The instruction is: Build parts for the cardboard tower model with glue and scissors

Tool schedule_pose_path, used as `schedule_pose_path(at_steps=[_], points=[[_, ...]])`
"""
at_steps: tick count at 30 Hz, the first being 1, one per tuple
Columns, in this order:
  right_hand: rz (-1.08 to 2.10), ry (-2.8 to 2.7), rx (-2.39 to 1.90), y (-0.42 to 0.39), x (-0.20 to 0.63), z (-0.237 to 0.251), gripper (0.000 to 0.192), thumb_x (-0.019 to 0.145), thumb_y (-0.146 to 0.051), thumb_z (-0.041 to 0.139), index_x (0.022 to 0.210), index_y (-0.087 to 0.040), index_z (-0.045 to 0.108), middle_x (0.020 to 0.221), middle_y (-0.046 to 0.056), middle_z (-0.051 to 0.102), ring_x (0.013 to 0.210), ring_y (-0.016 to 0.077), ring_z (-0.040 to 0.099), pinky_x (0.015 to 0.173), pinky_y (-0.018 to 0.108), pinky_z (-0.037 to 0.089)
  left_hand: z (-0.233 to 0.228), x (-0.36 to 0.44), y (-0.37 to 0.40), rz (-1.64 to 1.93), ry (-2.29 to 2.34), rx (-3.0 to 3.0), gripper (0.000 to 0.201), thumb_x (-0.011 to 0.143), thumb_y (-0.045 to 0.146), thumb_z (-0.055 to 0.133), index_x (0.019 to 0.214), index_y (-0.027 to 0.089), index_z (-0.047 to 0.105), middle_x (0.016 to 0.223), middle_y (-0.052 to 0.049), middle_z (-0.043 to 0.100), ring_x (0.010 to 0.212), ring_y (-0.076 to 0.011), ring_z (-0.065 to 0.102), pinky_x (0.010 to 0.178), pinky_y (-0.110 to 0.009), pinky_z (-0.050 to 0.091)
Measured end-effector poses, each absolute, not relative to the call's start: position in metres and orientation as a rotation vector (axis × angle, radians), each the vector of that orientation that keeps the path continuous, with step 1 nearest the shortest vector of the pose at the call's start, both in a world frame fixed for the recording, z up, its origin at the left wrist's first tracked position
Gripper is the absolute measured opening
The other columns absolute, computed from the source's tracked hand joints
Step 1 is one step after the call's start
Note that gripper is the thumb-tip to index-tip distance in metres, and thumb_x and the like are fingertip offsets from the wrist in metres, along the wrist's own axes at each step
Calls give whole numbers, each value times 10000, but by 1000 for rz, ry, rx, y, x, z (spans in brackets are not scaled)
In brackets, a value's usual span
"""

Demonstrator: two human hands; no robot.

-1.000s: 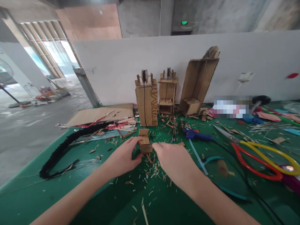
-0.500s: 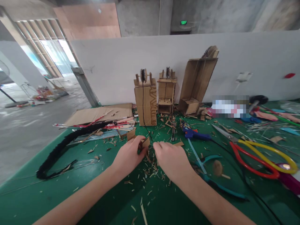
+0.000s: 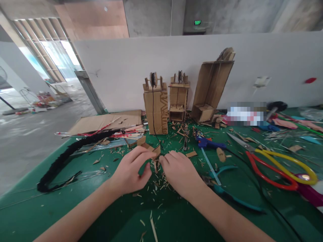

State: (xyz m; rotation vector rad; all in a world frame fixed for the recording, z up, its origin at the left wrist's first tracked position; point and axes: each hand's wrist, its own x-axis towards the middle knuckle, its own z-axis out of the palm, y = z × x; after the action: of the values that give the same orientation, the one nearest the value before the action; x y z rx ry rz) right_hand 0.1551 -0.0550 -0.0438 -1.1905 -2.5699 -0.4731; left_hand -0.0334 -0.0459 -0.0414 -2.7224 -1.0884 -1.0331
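Observation:
My left hand is open, thumb apart from the fingers. Its index fingertip is at a small cardboard piece; I cannot tell if they touch. Close beside it, my right hand is closed, fingers curled down; what they pinch is hidden. A black cord hangs from the spool atop a cardboard tower and ends near both hands. Wood and cardboard scraps litter the tabletop beneath them. An oval cardboard disc lies to the right.
Behind stand a smaller cardboard tower and a leaning cardboard box. On the right lie a blue glue gun, teal-handled pliers and large scissors. A fuzzy black strip curves across the left.
My left thumb has spread from the fingers, which were closed together before. The cardboard disc has shifted farther back and left. My right hand stays closed in nearly the same place.

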Motion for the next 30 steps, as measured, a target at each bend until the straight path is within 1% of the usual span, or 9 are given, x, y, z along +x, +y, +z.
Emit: schedule_pose_path(at_steps=[2, 4, 9, 11, 16, 18, 23, 26, 30], points=[[-449, -2630, -1104, -58, 154, -44, 173, 821, -36, 507, 938, -127, 596, 807, 61, 612, 795, 221, 533, 698, 337, 419, -41, -40, -47, -1011, -968, -2687, 274, 771, 82, 494, 1015, 196, 545, 918, -72, 595, 857, -191, 563, 786, -318, 477], [-418, -2692, -992, -60, 153, -44, 157, 843, -55, 517, 954, -130, 599, 848, 60, 613, 829, 212, 526, 736, 329, 422, -41, -47, -43, -977, -1024, -2640, 239, 782, 91, 493, 993, 191, 546, 899, -72, 592, 837, -191, 559, 773, -317, 474], [-407, -2773, -765, -59, 151, -47, 85, 830, -87, 580, 798, -161, 605, 806, 43, 592, 828, 202, 511, 752, 317, 416, -44, -59, -25, -835, -1273, -2618, 346, 813, 143, 472, 1158, 157, 486, 1088, -119, 541, 1033, -238, 507, 890, -367, 449], [-428, -2776, -735, -56, 152, -49, 81, 823, -88, 591, 786, -159, 608, 788, 43, 589, 806, 199, 507, 760, 319, 415, -49, -59, -18, -724, -1291, -2629, 348, 825, 156, 479, 1173, 159, 489, 1122, -112, 541, 1054, -244, 487, 928, -402, 425], [-434, -2766, -749, -49, 155, -52, 50, 825, -120, 606, 804, -164, 618, 821, 44, 597, 838, 195, 509, 871, 327, 394, -60, -49, -5, -478, -1310, -2675, 136, 879, 237, 482, 936, 188, 596, 966, -60, 603, 928, -230, 518, 838, -399, 455], [-420, -2760, -752, -48, 156, -53, 40, 824, -131, 614, 809, -168, 620, 833, 41, 600, 860, 193, 513, 924, 333, 370, -62, -43, 2, -499, -1360, -2658, 130, 880, 240, 484, 898, 196, 605, 917, -51, 613, 906, -230, 533, 827, -396, 458], [-427, -2749, -786, -48, 158, -52, 46, 812, -128, 627, 813, -173, 621, 820, 34, 601, 835, 194, 515, 933, 348, 373, -61, -42, 7, -743, -1496, -2566, 207, 887, 177, 430, 1054, 169, 552, 1036, -81, 603, 939, -195, 580, 821, -316, 478], [-416, -2737, -810, -48, 160, -52, 59, 839, -127, 597, 850, -178, 622, 852, 29, 613, 848, 195, 520, 953, 372, 363, -57, -52, -1, -898, -1564, -2503, 218, 894, 189, 396, 1035, 179, 563, 988, -64, 626, 890, -177, 608, 810, -291, 478], [-375, -2721, -822, -47, 163, -53, 127, 869, -110, 552, 965, -166, 614, 956, 39, 635, 892, 186, 534, 969, 364, 358, -49, -72, -5, -767, -1797, -2261, 234, 869, 237, 410, 1012, 194, 591, 941, -49, 655, 795, -203, 625, 720, -310, 485]])
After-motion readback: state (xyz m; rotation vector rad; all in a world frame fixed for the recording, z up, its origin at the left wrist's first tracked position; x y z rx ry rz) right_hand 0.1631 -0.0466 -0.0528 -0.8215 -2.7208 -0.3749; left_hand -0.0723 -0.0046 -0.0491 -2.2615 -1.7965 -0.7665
